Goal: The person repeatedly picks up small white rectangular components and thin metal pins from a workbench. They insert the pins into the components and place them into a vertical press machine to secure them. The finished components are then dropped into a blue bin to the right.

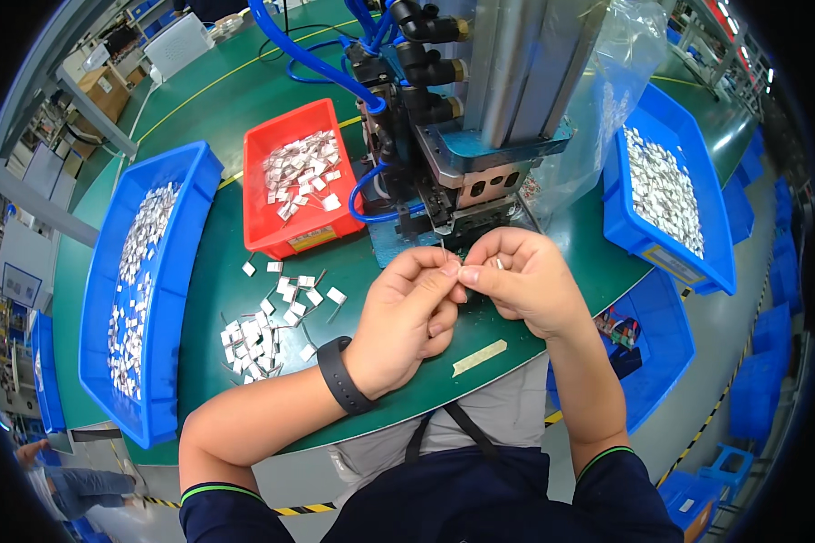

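My left hand (409, 308) and my right hand (527, 282) meet in front of the pneumatic press (484, 172), thumb and fingertips pinched together. Whatever the left fingertips pinch is mostly covered; a thin strand rises just above them. A small white part (499, 263) shows among the curled fingers of my right hand. To the left of my left wrist, several small white pieces with short leads (254, 344) lie loose on the green table (407, 376). A red bin (255, 195) behind them holds more of the same white pieces.
A long blue bin (167, 362) of white pieces stands at the left. Another blue bin (711, 217) of small white parts is at the right, near a clear plastic bag (629, 54). Blue air hoses (308, 61) run to the press. Beige tape (480, 357) marks the table's front.
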`<state>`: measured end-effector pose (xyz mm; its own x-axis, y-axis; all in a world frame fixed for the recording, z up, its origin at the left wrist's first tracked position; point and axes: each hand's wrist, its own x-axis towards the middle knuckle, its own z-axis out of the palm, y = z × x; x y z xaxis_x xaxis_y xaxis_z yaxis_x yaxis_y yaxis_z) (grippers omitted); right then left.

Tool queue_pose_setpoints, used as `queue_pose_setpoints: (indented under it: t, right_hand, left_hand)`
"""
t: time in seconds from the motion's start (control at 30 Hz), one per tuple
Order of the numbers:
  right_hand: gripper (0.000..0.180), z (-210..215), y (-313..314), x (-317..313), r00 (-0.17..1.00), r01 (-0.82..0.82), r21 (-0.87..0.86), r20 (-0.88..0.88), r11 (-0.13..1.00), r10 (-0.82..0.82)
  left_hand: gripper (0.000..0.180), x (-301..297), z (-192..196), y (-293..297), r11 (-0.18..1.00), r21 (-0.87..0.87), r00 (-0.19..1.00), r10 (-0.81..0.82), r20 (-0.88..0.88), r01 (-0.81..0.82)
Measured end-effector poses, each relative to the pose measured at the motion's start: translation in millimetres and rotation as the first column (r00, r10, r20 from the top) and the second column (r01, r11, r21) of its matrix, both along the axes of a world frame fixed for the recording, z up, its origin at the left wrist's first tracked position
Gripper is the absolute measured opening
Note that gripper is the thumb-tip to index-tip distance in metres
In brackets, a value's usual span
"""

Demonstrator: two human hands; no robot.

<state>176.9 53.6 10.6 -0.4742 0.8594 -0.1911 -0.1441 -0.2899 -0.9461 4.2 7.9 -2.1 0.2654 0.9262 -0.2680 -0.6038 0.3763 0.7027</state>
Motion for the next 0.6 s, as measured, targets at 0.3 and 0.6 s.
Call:
queue_pose_setpoints:
  t: [0.3,0.6]
  right_hand:
    - [0.014,-8,-1,2,1.0,-0.007,0.063,-0.005,0.998,0.007]
    - [0.012,-5,-2,-1,1.0,-0.009,0.075,-0.017,0.997,0.01]
  left_hand:
    - [0.006,1,2,-1,1.0,0.018,1.0,0.01,0.002,-0.01]
    - [0.004,2,1,-1,0.999,0.029,0.999,0.041,-0.022,-0.041]
